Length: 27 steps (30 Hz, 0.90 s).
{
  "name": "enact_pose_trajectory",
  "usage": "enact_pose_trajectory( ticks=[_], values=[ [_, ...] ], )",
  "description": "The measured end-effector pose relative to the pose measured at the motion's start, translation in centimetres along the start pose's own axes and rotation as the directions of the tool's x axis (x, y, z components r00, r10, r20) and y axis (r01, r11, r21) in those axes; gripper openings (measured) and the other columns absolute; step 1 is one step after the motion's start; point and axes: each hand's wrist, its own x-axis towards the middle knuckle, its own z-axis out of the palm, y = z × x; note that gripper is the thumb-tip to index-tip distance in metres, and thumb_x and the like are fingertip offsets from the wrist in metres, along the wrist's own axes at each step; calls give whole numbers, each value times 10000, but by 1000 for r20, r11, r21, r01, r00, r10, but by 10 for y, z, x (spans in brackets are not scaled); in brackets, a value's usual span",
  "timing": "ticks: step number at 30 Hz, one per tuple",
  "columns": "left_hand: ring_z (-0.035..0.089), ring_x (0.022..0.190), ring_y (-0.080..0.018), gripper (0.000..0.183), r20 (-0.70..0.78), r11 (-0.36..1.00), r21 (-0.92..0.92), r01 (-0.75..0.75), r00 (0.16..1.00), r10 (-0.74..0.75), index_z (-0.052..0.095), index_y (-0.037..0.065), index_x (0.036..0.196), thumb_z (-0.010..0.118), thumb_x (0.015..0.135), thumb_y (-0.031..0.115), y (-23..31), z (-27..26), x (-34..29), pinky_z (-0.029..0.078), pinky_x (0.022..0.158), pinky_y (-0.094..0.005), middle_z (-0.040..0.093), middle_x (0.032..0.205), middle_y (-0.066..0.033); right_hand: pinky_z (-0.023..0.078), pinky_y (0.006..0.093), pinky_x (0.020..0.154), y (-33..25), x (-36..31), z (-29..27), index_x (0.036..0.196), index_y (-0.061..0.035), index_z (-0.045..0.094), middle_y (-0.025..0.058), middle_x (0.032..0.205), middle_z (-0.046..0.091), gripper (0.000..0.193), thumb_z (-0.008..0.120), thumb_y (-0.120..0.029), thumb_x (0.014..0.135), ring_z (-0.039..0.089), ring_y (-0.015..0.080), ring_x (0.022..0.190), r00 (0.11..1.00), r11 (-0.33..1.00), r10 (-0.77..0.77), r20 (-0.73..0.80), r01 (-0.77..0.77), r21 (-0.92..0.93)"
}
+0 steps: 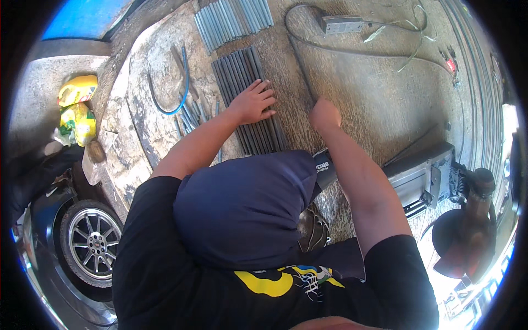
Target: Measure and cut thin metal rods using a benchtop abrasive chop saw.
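Rods point(258, 135) under splayed left hand point(254, 104); right point(325, 114) fisted.

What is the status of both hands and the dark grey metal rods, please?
Left hand spread on dark grey metal rods. Right hand closed at black flexible cable, grip unclear. Rods lying side by side. Navy cloth borders rods' near ends in view.

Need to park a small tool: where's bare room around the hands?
Widest: the rough brown surface right of the right hand, below the looping dark cable, above the grey metal machine base. Narrow strip: between the right hand and the dark metal rods under the left hand. Crowded: left, with the curved blue tube and scattered short metal pieces.
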Motion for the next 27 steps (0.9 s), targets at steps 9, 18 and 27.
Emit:
enact_pose_trajectory(
  ticks=[9, 18, 27],
  values=[
    [316, 1380, -316, 386, -14, 987, -29, 161, 987, -161, 540, 194, 1287, 488, 970, 407, 4, 11, -23, 230, 1112, -547, 437, 1427, -40, 536, 450, 856, 5, 4, 4, 1176, -11, 575, 199, 1144, 651, 305, 527, -108, 890, 641, 375, 1057, 999, 999, 45, 21, -45, -9],
    [409, 1287, -330, 314, -125, 951, -41, 307, 943, -309, 566, 177, 1173, 602, 888, 305, 1, 10, -58, 276, 1051, -539, 480, 1332, -89, 536, 442, 866, 9, 1, 3, 1176, -30, 586, 198, 1156, 646, 298, 507, -110, 900, 638, 366, 1069, 999, 998, 49, 20, -48, -33],
    [159, 1459, -301, 425, -10, 968, -64, 241, 970, -243, 499, 262, 1362, 478, 966, 416, 31, 19, -28, 110, 1167, -545, 327, 1513, -65, 514, 481, 876, 8, 1, 7, 1142, -7, 589, 239, 1092, 659, 304, 537, -132, 870, 642, 393, 1033, 997, 998, 65, -43, -64, 14]
  ],
)
